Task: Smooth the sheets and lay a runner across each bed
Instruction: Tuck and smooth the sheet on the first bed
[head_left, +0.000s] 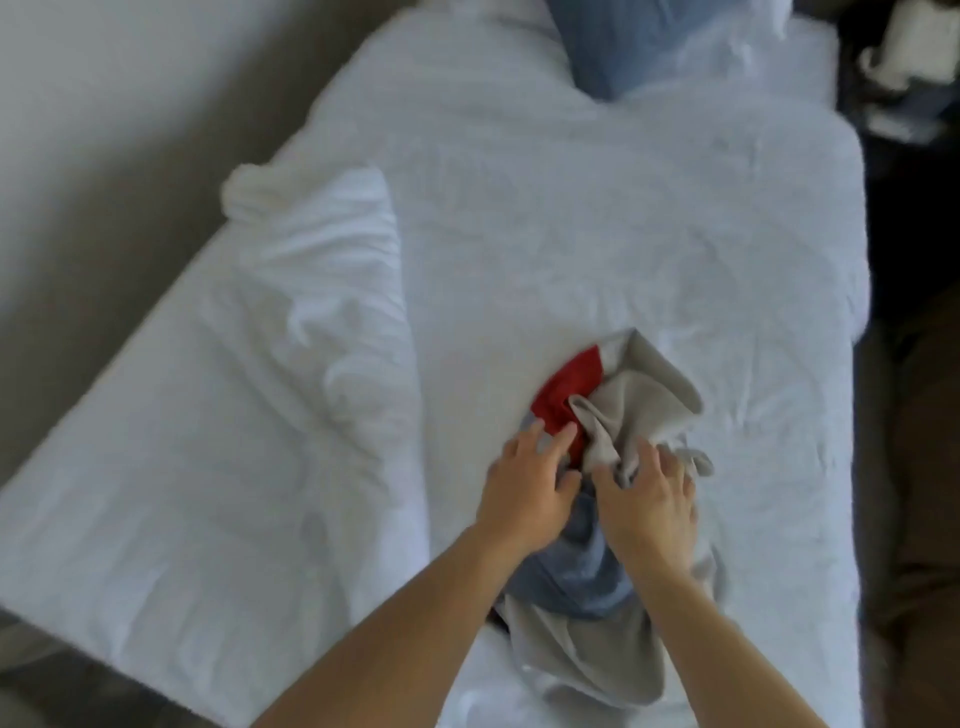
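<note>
Two bare forearms in shot, no sleeves, no rings or watch showing on the left hand (524, 488) or right hand (649, 506).

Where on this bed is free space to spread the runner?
Free: the white sheet between the blue pillow and the bunched runner. Crowded: the near end, where left hand and right hand work the runner; the rumpled white bedding covers the left side.
</note>
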